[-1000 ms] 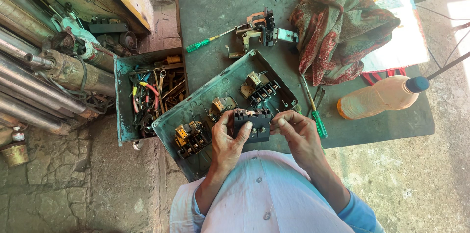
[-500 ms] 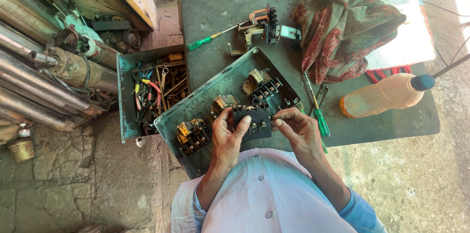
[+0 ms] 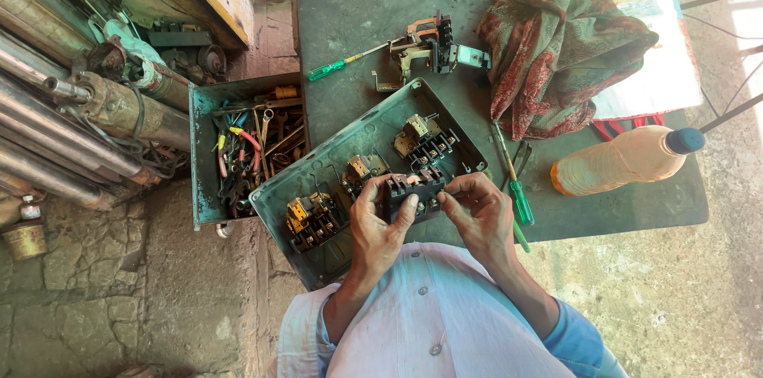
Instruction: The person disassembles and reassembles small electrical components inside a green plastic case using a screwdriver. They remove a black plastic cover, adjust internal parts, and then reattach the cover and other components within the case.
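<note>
Both hands, left hand (image 3: 380, 223) and right hand (image 3: 477, 215), are closed on a black contactor block (image 3: 413, 193), held over the green metal box (image 3: 318, 179). Judged rigid, moderately heavy; best gripped by its side walls.

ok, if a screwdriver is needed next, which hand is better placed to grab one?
Probably the right. The right hand is beside the green-handled screwdriver lying just off its side. The left hand grips the black switch block, with its fingers wrapped round it, farther from that tool.
</note>
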